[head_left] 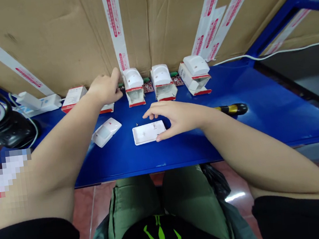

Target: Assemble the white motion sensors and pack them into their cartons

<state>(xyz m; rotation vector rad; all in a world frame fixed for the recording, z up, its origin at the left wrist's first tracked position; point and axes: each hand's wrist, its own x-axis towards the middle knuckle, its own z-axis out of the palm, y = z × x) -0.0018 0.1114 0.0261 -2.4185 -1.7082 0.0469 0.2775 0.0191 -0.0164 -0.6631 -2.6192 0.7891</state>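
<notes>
My left hand (106, 88) reaches to the back of the blue table, beside small open boxes and a row of circuit boards (147, 87). Its thumb and forefinger are apart; no held object shows between them. My right hand (178, 115) is open, fingers curved and spread over a white plastic back shell (146, 133); its thumb meets the shell's right edge. The shell lies hollow side up. A small screw (137, 124) rests just behind it. To the left lies a white motion sensor front cover (107, 132) with a lens window.
White sensors sit on a left open box (135, 96), a middle box (166, 92) and a right box (195, 82). A yellow-black screwdriver handle (234, 109) lies right, behind my forearm. A power strip (41, 105) and black fan (0, 118) stand left. Cardboard (61, 38) lines the back.
</notes>
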